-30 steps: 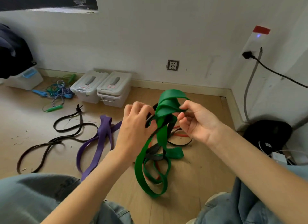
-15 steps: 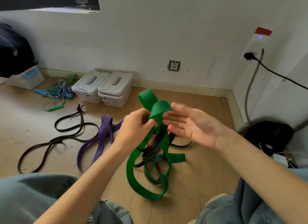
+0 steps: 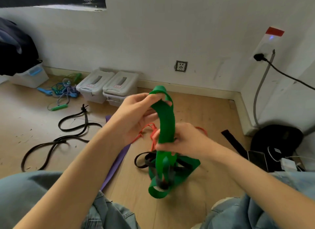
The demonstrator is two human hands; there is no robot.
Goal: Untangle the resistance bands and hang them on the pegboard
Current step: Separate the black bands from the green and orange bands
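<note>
A wide green resistance band (image 3: 166, 121) rises from a knot of bands above the wooden floor. My left hand (image 3: 136, 114) pinches its top loop. Lower down, my right hand (image 3: 184, 140) grips the same green band around its middle. Below that hand the green band stays tangled with a black band (image 3: 141, 160) and a thin orange band (image 3: 144, 131). A purple band (image 3: 117, 162) lies on the floor under my left forearm. Another black band (image 3: 51, 143) sprawls loose at the left. No pegboard is in view.
Two grey lidded boxes (image 3: 109, 87) stand by the wall, with a heap of skipping ropes (image 3: 63, 92) to their left. A black strap (image 3: 233, 141), a black bag (image 3: 276, 138) and chargers sit at the right. My knees in jeans fill the bottom corners.
My left hand has lifted the green loop higher. My right hand, open half a second ago, has dropped and closed round the green band's middle. The tangle has shifted right, baring the orange band.
</note>
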